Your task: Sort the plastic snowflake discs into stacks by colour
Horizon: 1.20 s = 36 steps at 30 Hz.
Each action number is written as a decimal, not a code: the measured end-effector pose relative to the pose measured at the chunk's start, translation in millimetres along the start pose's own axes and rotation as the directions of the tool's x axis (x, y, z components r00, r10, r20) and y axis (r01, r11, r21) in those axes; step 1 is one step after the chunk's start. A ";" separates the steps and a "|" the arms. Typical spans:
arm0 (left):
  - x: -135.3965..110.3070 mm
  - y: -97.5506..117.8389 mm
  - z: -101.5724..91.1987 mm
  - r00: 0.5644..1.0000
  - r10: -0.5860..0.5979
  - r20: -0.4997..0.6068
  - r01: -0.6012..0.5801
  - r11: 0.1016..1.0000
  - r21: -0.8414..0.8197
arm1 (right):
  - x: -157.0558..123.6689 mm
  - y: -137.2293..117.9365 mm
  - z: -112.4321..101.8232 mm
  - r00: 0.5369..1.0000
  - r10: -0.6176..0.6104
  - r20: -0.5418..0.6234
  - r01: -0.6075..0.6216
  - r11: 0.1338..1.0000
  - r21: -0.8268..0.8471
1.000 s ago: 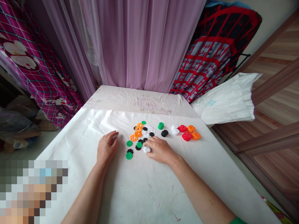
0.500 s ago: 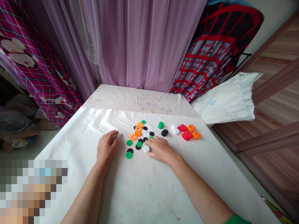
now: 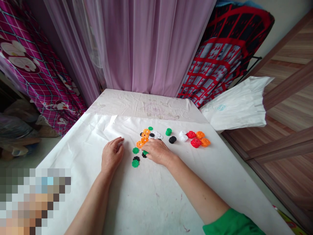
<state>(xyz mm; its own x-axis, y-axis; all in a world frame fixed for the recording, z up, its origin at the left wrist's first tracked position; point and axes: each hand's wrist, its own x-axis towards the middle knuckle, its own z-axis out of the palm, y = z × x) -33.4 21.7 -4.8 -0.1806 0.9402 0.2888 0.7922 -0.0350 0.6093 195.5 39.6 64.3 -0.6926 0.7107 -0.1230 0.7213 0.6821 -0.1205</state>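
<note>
My left hand (image 3: 112,154) rests on the table left of the loose pieces, fingers slightly bent and apart, holding nothing. My right hand (image 3: 157,151) reaches over the middle of the loose pile with its fingers curled down; what they hold is hidden beneath them. By its thumb lies a green notched plastic disc (image 3: 145,152) over a black one. Orange flower-shaped discs (image 3: 146,133) and white discs (image 3: 158,134) lie just beyond the fingers. Nearer me, another green disc (image 3: 135,163) overlaps a black disc (image 3: 136,158).
Sorted stacks stand to the right: green (image 3: 168,131), black (image 3: 172,139), white (image 3: 183,136), red (image 3: 195,142) and orange (image 3: 205,142). A white bag (image 3: 237,106) sits at the table's right edge. A purple curtain (image 3: 151,45) hangs behind the table (image 3: 156,195).
My right hand has moved left over the pile. The white disc stack seen at its fingers earlier is out of sight. My left hand has stayed put.
</note>
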 end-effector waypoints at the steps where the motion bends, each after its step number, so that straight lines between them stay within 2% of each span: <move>1: 0.0 0.2 -0.3 1.000 -0.002 0.002 0.002 1.000 -0.004 | 1.0 0.6 0.7 1.000 -0.006 -0.001 0.006 1.000 0.002; 7: -0.4 2.3 -1.8 1.000 -0.020 0.018 0.020 1.000 -0.012 | 7.4 7.7 7.6 0.999 -0.028 -0.021 0.030 0.995 0.097; 12: -0.8 3.4 -1.4 1.000 -0.022 0.012 0.023 1.000 -0.010 | 10.2 9.7 8.4 1.000 0.014 -0.025 -0.010 0.987 0.162; 17: -1.4 2.3 -0.8 1.000 -0.022 0.006 0.022 1.000 -0.013 | -1.2 27.6 -2.8 0.980 0.133 -0.150 -0.090 0.961 0.262; 20: -1.4 3.0 -1.2 1.000 -0.020 -0.006 0.020 1.000 -0.010 | -13.4 57.5 -15.8 0.937 0.268 -0.223 -0.211 0.945 0.250; 23: -1.1 4.3 -2.6 1.000 -0.013 -0.004 0.013 1.000 -0.007 | -24.2 94.3 -27.8 0.849 0.439 -0.292 -0.393 0.896 0.205; 26: -1.0 4.7 -4.0 1.000 -0.003 -0.004 0.003 1.000 -0.001 | -29.6 124.4 -32.3 0.792 0.539 -0.286 -0.507 0.843 0.182; 30: -0.8 3.7 -4.2 1.000 -0.006 -0.001 0.006 1.000 0.009 | -28.4 141.8 -26.4 0.794 0.570 -0.212 -0.546 0.821 0.165; 36: -0.4 2.3 -3.3 1.000 -0.003 -0.001 0.003 1.000 0.007 | -22.1 141.8 -16.9 0.816 0.546 -0.191 -0.529 0.838 0.135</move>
<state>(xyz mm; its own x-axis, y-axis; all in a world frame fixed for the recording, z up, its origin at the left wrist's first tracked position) -33.4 20.1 -1.1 -0.1839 0.9399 0.2875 0.7954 -0.0296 0.6054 313.1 123.5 66.6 -0.1709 0.9850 0.0221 0.9705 0.1721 -0.1689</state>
